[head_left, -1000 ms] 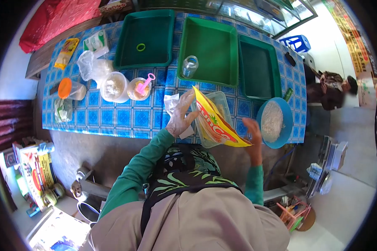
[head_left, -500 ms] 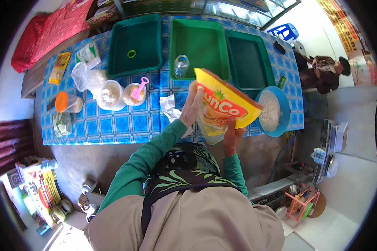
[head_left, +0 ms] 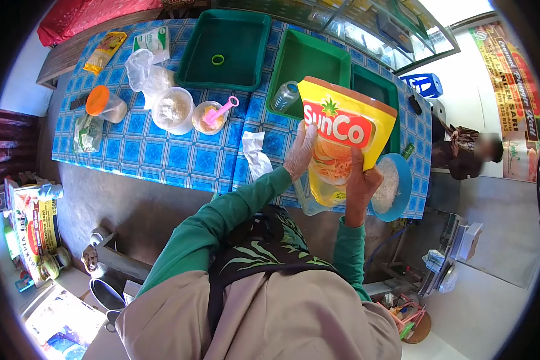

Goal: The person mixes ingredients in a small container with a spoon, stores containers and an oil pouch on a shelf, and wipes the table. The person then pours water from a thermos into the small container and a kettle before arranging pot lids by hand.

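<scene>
A yellow SunCo cooking oil pouch [head_left: 329, 162] is held up at the table's near edge, its printed front facing me. My left hand [head_left: 300, 153], in what looks like a thin clear glove, is closed on the pouch's left side. On its lower right side, my right hand [head_left: 363, 180] grips it with the thumb across the front. Partly hidden behind the pouch is a clear plastic container [head_left: 306, 203]. A clear bottle [head_left: 285, 96] lies tilted in the green tray [head_left: 318, 51] just beyond. The blue basin [head_left: 402, 201] with white contents stands right of my right hand.
A dark green tray [head_left: 222, 57] holds a yellow-green ring. Another tray [head_left: 372, 84] stands at right. Left are a tub of white powder [head_left: 173, 114], a cup with a pink scoop [head_left: 222, 113] and an orange-lidded jar [head_left: 105, 105]. A person [head_left: 468, 150] is at far right.
The pouch has been raised and turned more upright, so its front shows more fully. Both hands stay on it. The camera view has shifted, moving the table within the frame.
</scene>
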Action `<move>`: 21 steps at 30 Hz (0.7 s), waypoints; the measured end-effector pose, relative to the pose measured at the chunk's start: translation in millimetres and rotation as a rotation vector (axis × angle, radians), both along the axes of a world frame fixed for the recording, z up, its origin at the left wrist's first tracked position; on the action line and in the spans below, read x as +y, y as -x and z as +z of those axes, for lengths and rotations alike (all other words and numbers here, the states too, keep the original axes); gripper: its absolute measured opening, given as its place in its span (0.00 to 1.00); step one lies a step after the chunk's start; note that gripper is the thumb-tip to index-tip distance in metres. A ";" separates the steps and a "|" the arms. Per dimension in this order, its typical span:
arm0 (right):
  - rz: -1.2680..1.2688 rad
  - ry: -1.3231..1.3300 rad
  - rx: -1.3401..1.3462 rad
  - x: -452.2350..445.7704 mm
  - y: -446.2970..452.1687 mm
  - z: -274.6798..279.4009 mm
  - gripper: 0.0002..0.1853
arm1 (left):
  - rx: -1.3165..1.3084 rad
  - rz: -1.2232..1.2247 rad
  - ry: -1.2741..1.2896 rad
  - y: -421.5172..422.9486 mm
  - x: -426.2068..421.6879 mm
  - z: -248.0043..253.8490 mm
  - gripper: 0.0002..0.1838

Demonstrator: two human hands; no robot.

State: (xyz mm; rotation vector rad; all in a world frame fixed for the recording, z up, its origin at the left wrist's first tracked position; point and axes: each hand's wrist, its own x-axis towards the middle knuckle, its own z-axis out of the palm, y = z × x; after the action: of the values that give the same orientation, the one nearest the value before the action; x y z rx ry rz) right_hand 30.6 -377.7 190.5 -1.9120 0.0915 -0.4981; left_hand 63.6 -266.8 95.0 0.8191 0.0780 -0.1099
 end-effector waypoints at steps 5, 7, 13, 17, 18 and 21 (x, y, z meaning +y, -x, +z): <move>0.026 0.182 0.091 2.1 -7.5 17.3 0.16 | 0.069 -0.043 0.028 2.0 -3.3 6.3 0.36; 0.003 0.233 0.118 1.1 -12.7 17.3 0.18 | 0.101 -0.055 0.035 1.3 -6.3 6.4 0.38; -0.016 0.403 0.198 5.5 -21.5 30.2 0.20 | 0.103 -0.136 0.191 -8.3 -8.5 2.4 0.39; -0.006 0.400 0.224 14.5 -25.8 42.1 0.21 | 0.062 -0.198 0.255 -10.7 -3.8 12.2 0.40; -0.004 0.432 0.221 13.8 -27.5 41.8 0.21 | 0.054 -0.208 0.264 -11.1 -2.8 14.2 0.40; 0.003 0.489 0.229 14.8 -30.2 45.7 0.21 | 0.040 -0.240 0.260 -11.6 0.8 19.0 0.41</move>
State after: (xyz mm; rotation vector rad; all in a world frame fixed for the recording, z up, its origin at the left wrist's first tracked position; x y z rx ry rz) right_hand 60.9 -362.9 236.1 -2.4451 0.1241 -0.3134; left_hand 75.2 -266.0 114.0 0.5640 0.0024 -0.3555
